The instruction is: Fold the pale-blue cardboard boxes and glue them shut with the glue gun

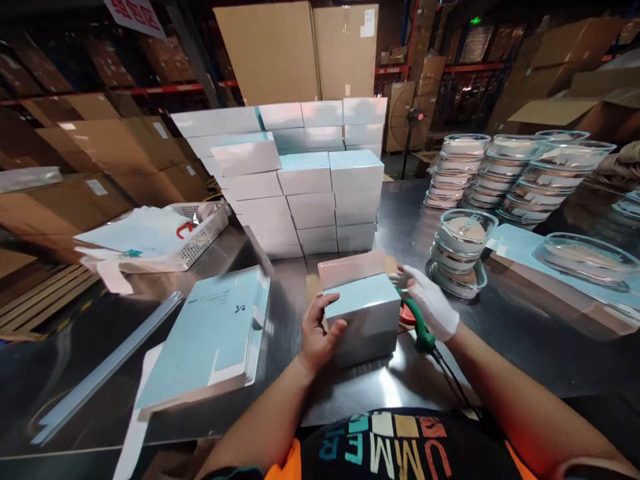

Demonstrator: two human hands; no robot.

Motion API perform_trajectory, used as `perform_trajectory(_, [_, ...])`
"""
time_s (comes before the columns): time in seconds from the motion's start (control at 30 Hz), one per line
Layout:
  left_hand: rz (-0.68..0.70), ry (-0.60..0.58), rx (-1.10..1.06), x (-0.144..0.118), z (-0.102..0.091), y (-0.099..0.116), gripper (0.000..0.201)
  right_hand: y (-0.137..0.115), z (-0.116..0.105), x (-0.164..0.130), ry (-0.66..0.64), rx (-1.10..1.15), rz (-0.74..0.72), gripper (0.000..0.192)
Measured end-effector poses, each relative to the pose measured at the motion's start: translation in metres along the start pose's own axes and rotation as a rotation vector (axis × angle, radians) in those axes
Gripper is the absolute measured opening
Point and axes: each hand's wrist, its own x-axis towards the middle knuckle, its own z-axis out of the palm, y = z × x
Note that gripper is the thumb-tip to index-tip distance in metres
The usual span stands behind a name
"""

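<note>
A pale teal-topped carton point(364, 313) stands on the steel table point(525, 333) right in front of me, with its lid flap point(351, 267) raised at the back. My bare left hand point(319, 332) grips the carton's left side, thumb on its top edge. My right hand point(431, 308), in a white glove, presses against the carton's right side. A green-handled tool point(419, 329) with a black cord lies on the table under the right hand.
A wall of closed white-and-teal cartons point(305, 180) is stacked behind. A pile of flat teal carton blanks point(210, 333) lies to the left, a white basket point(200, 233) of papers beyond it. Stacks of clear lidded dishes point(460, 253) stand on the right.
</note>
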Motion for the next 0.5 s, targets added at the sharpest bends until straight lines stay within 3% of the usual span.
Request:
perform_trajectory(0.1, [0.034, -0.032, 0.046, -0.001, -0.004, -0.003, 0.059, -0.024, 0.031, -0.004, -0.167, 0.088, 0.047, 0.045])
perform_trajectory(0.2, [0.042, -0.082, 0.088, 0.001, -0.008, -0.002, 0.059, -0.032, 0.042, -0.004, -0.222, 0.095, 0.010, 0.038])
perform_trajectory(0.3, [0.080, -0.062, 0.084, 0.002, -0.004, 0.004, 0.056, -0.023, 0.031, 0.003, -0.273, 0.096, -0.135, 0.043])
perform_trajectory(0.43, [0.079, 0.062, -0.104, 0.005, 0.004, 0.011, 0.053, -0.002, 0.010, 0.013, -0.373, -0.027, -0.362, 0.080])
perform_trajectory(0.5, [0.119, 0.033, -0.153, 0.010, 0.002, 0.013, 0.053, 0.005, 0.004, 0.013, -0.368, -0.085, -0.422, 0.071])
